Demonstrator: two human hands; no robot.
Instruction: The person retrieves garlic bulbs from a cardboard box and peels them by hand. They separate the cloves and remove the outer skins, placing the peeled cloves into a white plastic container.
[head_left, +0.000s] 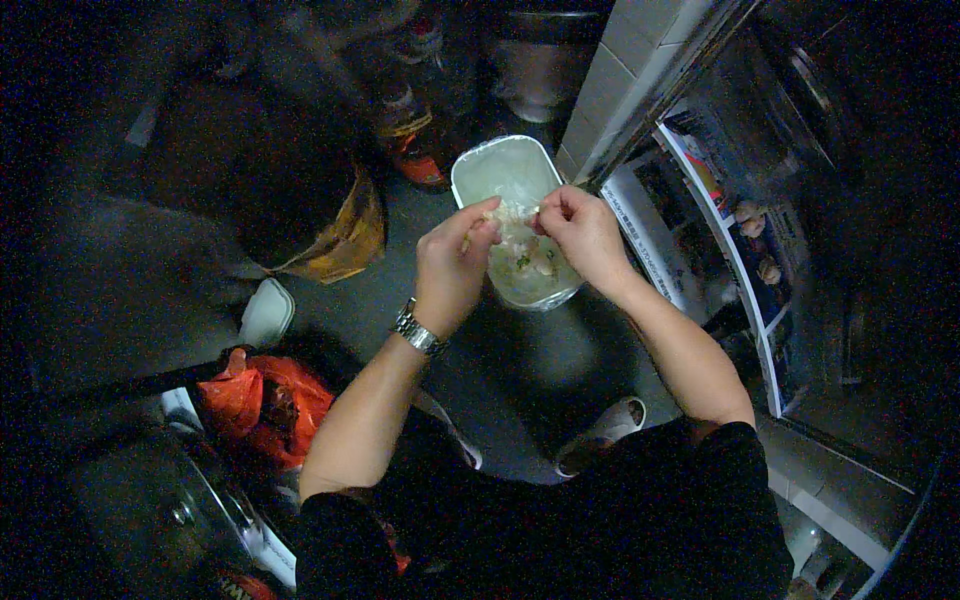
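Note:
A white rectangular bin (502, 169) lined with clear plastic film stands on the floor in front of me. Both hands are above its opening. Between thumb and fingers, my left hand (454, 259) pinches a small pale piece, mostly covered by the fingertips. My right hand (589, 232) has its fingertips closed on a thin pale scrap opposite. What the pieces are is too blurred to settle. Inside the bin, below the fingers, lie pale and green food scraps (536, 261). A metal-link watch (420, 330) circles my left wrist.
Garlic bulbs (752, 219) lie on a printed-paper-lined shelf (750, 292) at right. A tiled wall edge (607, 75) rises beside the bin. Leftward are a red plastic bag (292, 401), a yellow-brown sack (341, 240) and a pale lid-like plastic piece (268, 311). A red-labelled bottle (416, 154) stands beyond.

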